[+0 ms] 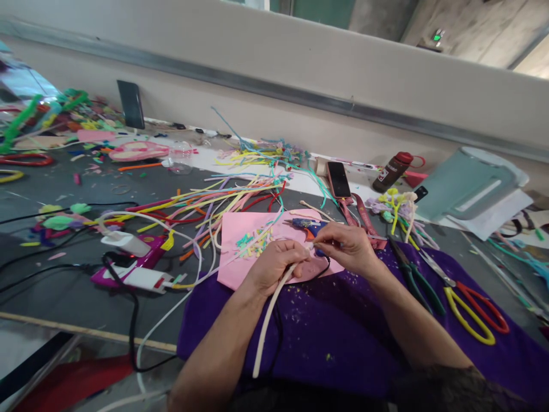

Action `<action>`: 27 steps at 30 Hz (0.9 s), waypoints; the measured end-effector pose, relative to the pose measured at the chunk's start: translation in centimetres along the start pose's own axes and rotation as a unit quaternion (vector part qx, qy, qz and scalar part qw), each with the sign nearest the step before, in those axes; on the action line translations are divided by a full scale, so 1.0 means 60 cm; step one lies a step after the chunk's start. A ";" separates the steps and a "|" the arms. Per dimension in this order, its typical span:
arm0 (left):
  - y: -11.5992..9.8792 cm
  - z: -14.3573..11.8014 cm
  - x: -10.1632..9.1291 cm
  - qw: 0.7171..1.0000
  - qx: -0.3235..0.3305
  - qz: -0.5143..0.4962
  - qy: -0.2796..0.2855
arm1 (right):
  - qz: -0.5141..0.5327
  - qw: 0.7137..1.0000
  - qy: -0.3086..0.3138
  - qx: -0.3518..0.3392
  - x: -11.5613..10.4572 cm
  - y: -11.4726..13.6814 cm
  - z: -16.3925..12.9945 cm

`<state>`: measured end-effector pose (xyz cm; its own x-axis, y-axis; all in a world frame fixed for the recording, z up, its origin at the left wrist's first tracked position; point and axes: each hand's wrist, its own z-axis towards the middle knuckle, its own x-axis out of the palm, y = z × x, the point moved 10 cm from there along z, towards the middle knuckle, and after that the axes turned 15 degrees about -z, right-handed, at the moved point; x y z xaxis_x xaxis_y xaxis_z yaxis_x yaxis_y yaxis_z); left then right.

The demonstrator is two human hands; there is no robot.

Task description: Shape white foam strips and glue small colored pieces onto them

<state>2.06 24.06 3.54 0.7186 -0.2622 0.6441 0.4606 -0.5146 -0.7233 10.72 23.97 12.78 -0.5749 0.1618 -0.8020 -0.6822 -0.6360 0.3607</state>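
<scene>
A cream pipe cleaner (271,312) runs out from under my left hand (278,264) and hangs down toward my lap. My left thumb and fingers are closed on it near its upper end. Close beside, my right hand (345,246) is pinched at the same end, where a small pale bit shows; what exactly sits between those fingertips is too small to make out. Just behind my hands a blue and orange hot glue gun (309,225) lies on a pink sheet (234,229), its nozzle pointing left. Small yellow and teal clippings (253,243) are scattered on the sheet.
Green-handled pliers (418,280) and red-yellow scissors (463,297) lie at right on a purple cloth (326,332). Loose pipe cleaners (206,200) spread behind. A magenta power strip (132,263) with cables is at left. A phone (338,180) and brown bottle (392,171) stand farther back.
</scene>
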 end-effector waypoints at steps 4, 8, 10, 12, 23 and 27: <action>0.001 0.000 0.001 1.000 -0.003 -0.010 0.008 | -0.001 1.000 -0.001 -0.007 -0.001 0.003 0.002; 0.000 0.002 -0.004 1.000 0.004 -0.014 0.005 | 0.016 0.999 -0.017 -0.024 -0.006 0.005 0.002; -0.004 0.003 -0.005 1.000 0.014 -0.018 0.004 | 0.032 0.999 -0.036 -0.022 -0.011 0.001 0.001; -0.007 0.003 -0.006 0.999 0.022 -0.028 0.005 | 0.054 0.997 -0.051 0.001 -0.014 -0.009 0.000; 0.001 -0.001 0.005 0.997 -0.005 -0.041 0.059 | 0.300 0.945 0.024 0.129 0.031 -0.033 -0.002; 0.010 0.003 0.007 0.995 -0.017 -0.033 0.089 | 0.269 0.960 0.045 0.064 0.028 -0.009 0.001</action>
<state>2.76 23.76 3.34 0.5822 -0.3662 0.7259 0.4833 -0.5620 -0.6712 10.11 24.64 11.26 -0.8217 -0.2340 -0.5197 -0.3512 -0.5102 0.7851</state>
